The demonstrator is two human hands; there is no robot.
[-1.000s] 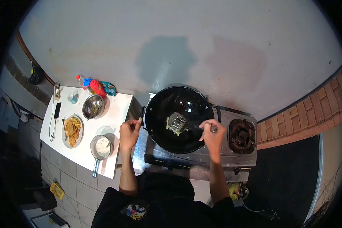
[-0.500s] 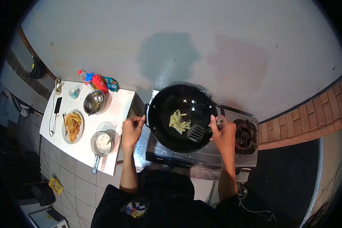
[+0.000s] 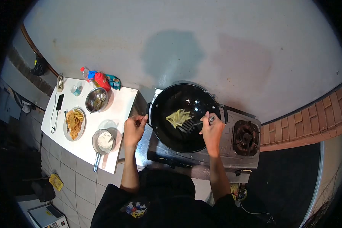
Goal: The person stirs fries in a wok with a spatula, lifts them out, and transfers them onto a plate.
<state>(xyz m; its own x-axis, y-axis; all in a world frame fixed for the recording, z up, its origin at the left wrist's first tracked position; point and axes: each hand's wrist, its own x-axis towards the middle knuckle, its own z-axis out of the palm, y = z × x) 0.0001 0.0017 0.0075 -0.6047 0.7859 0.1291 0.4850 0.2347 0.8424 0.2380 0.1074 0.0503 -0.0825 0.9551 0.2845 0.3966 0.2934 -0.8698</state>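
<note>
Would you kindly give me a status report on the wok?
Left hand grips wok handle. Right hand holds spatula under pale strips. Nothing obstructing.

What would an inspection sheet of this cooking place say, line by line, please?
Surface: white side table; steel two-burner gas stove.
Job's things: round black wok on the near burner, holding pale yellow food strips; slotted metal spatula beside them.
Clutter: plate of fried food, steel bowl, small pan of white stuff, red bottle.
Hands: left hand grips the wok handle; right hand holds the spatula.
Cables: dark phone with a cable on the table.
Surroundings: grey wall, tiled floor.
</note>
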